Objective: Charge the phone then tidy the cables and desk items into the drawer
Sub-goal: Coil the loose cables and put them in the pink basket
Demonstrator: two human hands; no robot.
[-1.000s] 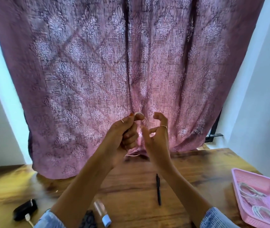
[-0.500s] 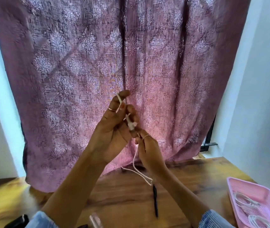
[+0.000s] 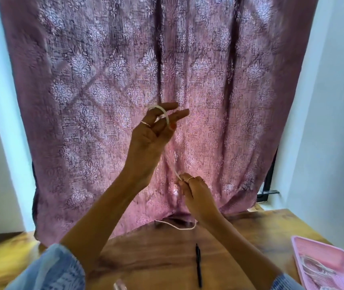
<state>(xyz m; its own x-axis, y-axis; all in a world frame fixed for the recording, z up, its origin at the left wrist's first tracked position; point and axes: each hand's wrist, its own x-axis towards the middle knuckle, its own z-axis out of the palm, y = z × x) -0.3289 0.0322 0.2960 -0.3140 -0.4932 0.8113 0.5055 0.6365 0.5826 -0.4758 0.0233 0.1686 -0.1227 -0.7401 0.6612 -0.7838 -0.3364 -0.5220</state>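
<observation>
A thin white cable (image 3: 168,120) loops over the fingers of my left hand (image 3: 156,130), which is raised high in front of the curtain. From there the cable runs down to my right hand (image 3: 194,189), which pinches it lower down. A slack length of it (image 3: 177,226) trails onto the wooden desk (image 3: 156,258) below my right wrist. The phone is out of sight.
A black pen (image 3: 198,265) lies on the desk near the front. A pink tray (image 3: 334,260) holding coiled white cables stands at the right edge. A patterned mauve curtain (image 3: 104,101) hangs behind the desk. Something clear shows at the bottom edge (image 3: 120,286).
My hands were together at chest height; the left has risen with the cable looped on it and the right has dropped, drawing the cable out between them. The view has tilted upward.
</observation>
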